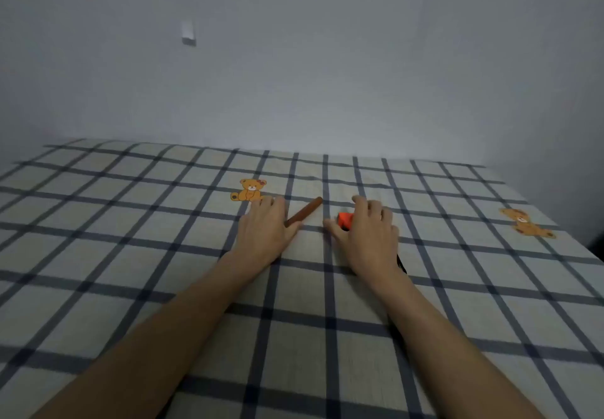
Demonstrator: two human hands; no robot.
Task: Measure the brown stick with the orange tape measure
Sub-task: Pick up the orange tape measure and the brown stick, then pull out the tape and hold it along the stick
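Observation:
A short brown stick (304, 211) lies slanted on the checked sheet, its near end against the thumb side of my left hand (265, 227). That hand rests flat on the sheet, fingers together, holding nothing. The orange tape measure (345, 219) sits just right of the stick, mostly covered by my right hand (367, 234), whose fingers curl over it with the thumb stretched towards the stick. A black strap (401, 263) trails out from under the right wrist. No tape blade shows.
The checked bed sheet (163, 255) spreads across the whole near area, with printed teddy bears at the back centre (249, 190) and far right (526, 224). A plain wall (294, 75) rises behind the bed, and the bed's edge drops off at the right.

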